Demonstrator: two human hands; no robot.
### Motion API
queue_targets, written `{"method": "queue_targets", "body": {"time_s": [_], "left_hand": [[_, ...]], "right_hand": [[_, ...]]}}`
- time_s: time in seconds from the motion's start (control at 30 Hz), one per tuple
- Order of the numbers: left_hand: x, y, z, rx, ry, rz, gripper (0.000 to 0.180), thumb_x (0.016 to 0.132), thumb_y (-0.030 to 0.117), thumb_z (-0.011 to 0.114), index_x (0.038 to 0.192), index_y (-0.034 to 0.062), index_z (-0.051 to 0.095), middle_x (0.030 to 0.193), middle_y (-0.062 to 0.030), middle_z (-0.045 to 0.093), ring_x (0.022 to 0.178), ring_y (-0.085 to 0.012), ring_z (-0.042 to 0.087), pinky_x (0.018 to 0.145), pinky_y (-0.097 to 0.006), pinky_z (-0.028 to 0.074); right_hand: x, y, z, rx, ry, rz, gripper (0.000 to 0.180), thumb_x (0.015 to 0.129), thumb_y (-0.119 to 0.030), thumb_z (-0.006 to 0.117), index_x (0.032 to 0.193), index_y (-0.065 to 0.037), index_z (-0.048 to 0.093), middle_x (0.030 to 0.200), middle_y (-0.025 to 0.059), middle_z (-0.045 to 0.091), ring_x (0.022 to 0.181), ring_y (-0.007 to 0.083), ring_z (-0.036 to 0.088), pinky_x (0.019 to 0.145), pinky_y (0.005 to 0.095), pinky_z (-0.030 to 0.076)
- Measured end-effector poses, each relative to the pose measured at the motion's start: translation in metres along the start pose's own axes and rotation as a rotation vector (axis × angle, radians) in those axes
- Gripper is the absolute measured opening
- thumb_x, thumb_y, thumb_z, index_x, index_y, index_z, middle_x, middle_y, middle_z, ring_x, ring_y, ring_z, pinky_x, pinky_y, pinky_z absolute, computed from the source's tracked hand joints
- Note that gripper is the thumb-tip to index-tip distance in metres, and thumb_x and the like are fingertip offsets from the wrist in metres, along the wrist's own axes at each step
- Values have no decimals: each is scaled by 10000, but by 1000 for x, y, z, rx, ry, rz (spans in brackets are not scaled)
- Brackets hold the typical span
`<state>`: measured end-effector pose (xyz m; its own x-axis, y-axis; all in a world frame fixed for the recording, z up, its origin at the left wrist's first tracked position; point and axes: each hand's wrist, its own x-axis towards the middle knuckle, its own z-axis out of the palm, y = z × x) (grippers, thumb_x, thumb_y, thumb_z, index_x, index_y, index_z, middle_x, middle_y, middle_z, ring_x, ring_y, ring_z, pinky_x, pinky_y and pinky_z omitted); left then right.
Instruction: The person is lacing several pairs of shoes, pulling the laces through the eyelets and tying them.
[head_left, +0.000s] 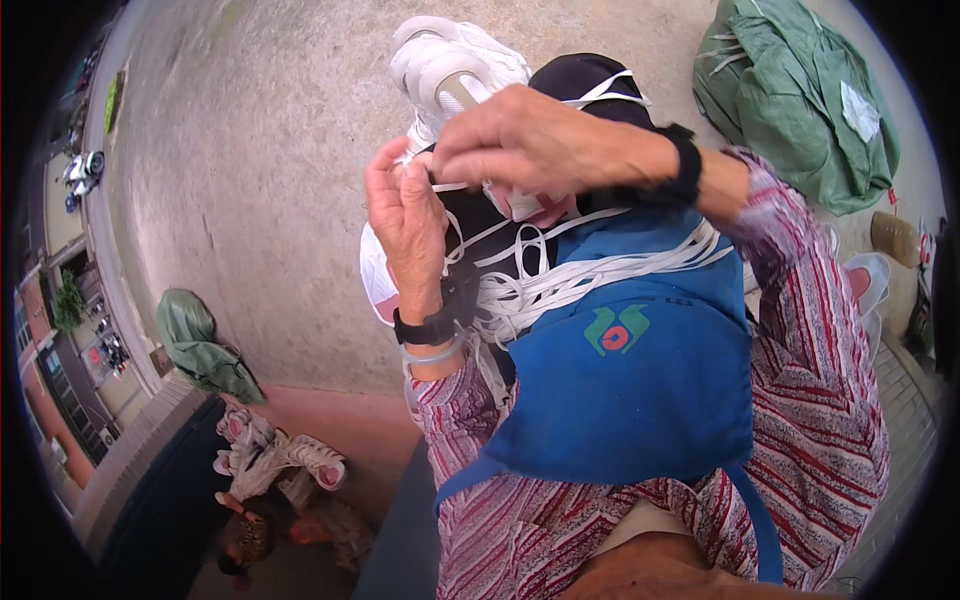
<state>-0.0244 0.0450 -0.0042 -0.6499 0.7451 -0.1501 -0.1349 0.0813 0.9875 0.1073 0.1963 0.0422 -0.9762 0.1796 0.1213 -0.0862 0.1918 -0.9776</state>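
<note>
My left hand (405, 215) is raised over my lap, its thumb and fingers pinched on a thin white shoelace (450, 187). Close beside it, my right hand (520, 140) has curled fingers, slightly blurred; what they hold is hidden. Under the right hand, a white and pink shoe (535, 207) is partly visible. A bundle of loose white laces (600, 268) lies across the blue apron (640, 400) on my lap. Just beyond my hands are white sneakers (450, 75), seemingly in a pile. Another white and pink piece (376, 275) shows beside my left wrist.
A large green sack (800, 100) stands at the far right, and a smaller one (203, 345) at the left. At lower left, another person (245, 535) is near several pale shoes (265, 455). A lace lies over the black cloth (590, 80) at my knee. Concrete floor (270, 150) stretches ahead.
</note>
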Motion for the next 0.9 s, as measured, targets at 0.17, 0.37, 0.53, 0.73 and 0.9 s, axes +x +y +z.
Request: {"method": "queue_targets", "body": {"time_s": [0.17,0.37,0.53,0.73,0.9], "left_hand": [[-6,11,6,-255,45,29,281,1030,197,555,1214,-6,491,977,-156,688,459,-19,438,374,-174,351],[-10,-3,6,-156,81,-26,254,1027,241,569,1082,-7,571,684,-44,612,398,-34,425,327,-191,338],[-13,-6,7,-160,12,-34,263,1049,252,514,1078,-4,572,610,-8,535,417,-39,450,345,-186,371],[-21,8,12,-13,-65,41,248,1059,233,489,1092,-1,568,694,-12,562,488,-44,497,431,-183,426],[-23,23,18,157,-92,128,215,1053,204,506,1040,10,597,738,-5,556,548,-56,522,500,-202,465]], "right_hand": [[14,4,13,-311,229,-64,174,965,-137,618,1044,-24,725,819,53,636,626,126,621,564,266,486],[17,51,35,-32,317,-2,260,947,-210,651,1053,18,718,796,106,667,613,135,612,574,262,508],[16,39,34,76,241,88,298,962,-210,642,1087,56,693,740,84,672,587,101,617,543,248,511],[23,35,24,-187,285,-89,189,926,-142,681,1046,0,715,840,47,674,706,79,623,601,236,497],[36,24,17,-201,284,-253,158,897,-152,697,996,-34,730,896,65,665,775,158,662,679,262,529]]}}
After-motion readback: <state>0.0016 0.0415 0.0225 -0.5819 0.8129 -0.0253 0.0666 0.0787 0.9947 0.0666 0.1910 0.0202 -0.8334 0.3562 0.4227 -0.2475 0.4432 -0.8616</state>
